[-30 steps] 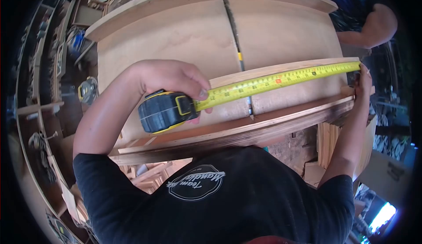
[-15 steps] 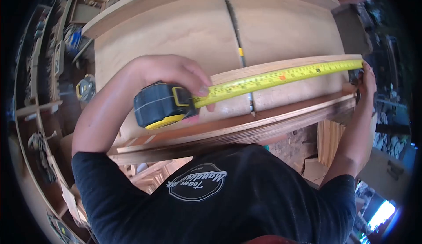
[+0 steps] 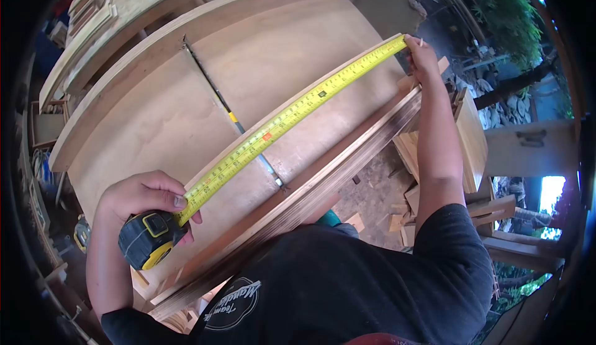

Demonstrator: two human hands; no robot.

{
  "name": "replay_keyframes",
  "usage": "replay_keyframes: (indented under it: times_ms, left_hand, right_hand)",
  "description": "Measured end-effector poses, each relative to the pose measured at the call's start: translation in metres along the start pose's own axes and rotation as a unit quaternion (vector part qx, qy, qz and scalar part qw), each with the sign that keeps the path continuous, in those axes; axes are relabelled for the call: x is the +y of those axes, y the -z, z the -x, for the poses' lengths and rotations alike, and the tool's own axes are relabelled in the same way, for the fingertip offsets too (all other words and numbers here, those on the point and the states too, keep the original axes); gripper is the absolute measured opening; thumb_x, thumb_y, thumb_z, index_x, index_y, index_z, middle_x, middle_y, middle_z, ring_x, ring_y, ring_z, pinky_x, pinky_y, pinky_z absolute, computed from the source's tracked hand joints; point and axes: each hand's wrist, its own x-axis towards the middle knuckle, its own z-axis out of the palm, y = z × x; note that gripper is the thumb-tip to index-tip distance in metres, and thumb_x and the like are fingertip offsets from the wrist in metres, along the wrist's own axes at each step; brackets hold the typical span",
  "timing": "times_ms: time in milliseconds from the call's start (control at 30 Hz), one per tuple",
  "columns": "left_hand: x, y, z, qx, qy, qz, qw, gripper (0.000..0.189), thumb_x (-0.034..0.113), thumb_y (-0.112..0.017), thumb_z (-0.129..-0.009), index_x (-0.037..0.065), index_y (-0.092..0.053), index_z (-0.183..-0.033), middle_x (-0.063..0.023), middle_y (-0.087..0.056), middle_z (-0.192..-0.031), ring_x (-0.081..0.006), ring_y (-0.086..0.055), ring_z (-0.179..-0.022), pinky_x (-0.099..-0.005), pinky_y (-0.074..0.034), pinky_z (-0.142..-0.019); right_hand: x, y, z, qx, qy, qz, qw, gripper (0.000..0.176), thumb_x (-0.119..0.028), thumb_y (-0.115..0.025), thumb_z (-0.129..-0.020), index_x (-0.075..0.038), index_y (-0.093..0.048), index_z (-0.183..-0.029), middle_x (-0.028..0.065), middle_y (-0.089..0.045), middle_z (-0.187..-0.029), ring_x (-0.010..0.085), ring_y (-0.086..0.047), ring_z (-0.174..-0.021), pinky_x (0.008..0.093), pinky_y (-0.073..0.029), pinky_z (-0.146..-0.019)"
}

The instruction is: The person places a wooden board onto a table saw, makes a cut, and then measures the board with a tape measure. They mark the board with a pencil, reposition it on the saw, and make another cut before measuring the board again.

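Note:
My left hand (image 3: 146, 195) grips a black and yellow tape measure (image 3: 146, 240), with the thumb pressed on the blade just outside the case. The yellow blade (image 3: 292, 114) stretches diagonally up to my right hand (image 3: 423, 59), whose fingers pinch its far end. Under the blade runs the edge of a narrow wooden strip. A small pale tip pokes out by my right fingers, too small to name. Below lies a wide wooden panel with raised side boards (image 3: 205, 11), crossed by a thin dark rod (image 3: 214, 87) with a yellow band.
Stacked wooden boards (image 3: 366, 137) form the panel's near side, close to my body. Wood pieces (image 3: 469, 140) stand at the right. A long wooden workpiece (image 3: 133, 25) lies beyond the panel at upper left. Shelving lines the left edge, and foliage (image 3: 496, 16) shows at upper right.
The view has turned, so the panel and blade now slant up to the right. The tape case appears lower and farther left. Both hands keep hold of the tape measure.

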Motion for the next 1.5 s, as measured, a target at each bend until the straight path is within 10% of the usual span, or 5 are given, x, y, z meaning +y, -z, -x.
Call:
replay_keyframes:
  times_ms: [333,467,667,1500]
  left_hand:
    - [-0.006,0.008,-0.004,-0.041,-0.004,-0.055,0.998,0.032,0.021,-0.059,-0.092,-0.006,-0.068,-0.107,-0.0202,-0.071,-0.085,-0.0211,-0.071,-0.075,-0.0296,-0.057,-0.070]
    - [-0.010,0.005,-0.001,-0.045,-0.042,-0.066,0.996,0.032,0.020,-0.059,-0.092,-0.005,-0.068,-0.109,-0.0187,-0.071,-0.083,-0.0189,-0.071,-0.073,-0.0281,-0.056,-0.069]
    - [-0.009,0.000,0.002,-0.023,-0.027,-0.048,0.998,0.031,0.019,-0.060,-0.091,-0.004,-0.069,-0.109,-0.0180,-0.071,-0.083,-0.0183,-0.070,-0.070,-0.0269,-0.055,-0.067]
    - [-0.009,0.007,-0.003,-0.019,0.014,0.002,1.000,0.033,0.014,-0.062,-0.090,-0.013,-0.064,-0.110,-0.0216,-0.070,-0.098,-0.0279,-0.072,-0.076,-0.0361,-0.060,-0.071]
  right_hand:
    - [0.019,0.000,-0.015,0.038,-0.044,0.001,0.998,0.033,-0.047,-0.068,-0.089,-0.014,-0.065,-0.093,-0.0031,-0.044,-0.058,0.0074,-0.040,-0.043,0.0223,-0.031,-0.037]
    - [0.031,0.016,-0.035,-0.012,-0.031,-0.013,0.999,0.033,-0.041,-0.065,-0.093,-0.015,-0.068,-0.112,-0.0014,-0.059,-0.074,0.0044,-0.043,-0.049,0.0200,-0.032,-0.037]
    - [0.040,0.024,-0.049,-0.022,-0.027,-0.024,0.999,0.034,-0.038,-0.065,-0.094,-0.012,-0.067,-0.115,0.0021,-0.068,-0.092,0.0032,-0.040,-0.049,0.0196,-0.027,-0.039]
    - [0.022,0.022,-0.033,-0.062,-0.021,-0.004,0.998,0.039,-0.041,-0.068,-0.091,-0.006,-0.066,-0.109,-0.0011,-0.060,-0.077,0.0033,-0.035,-0.045,0.0216,-0.023,-0.037]
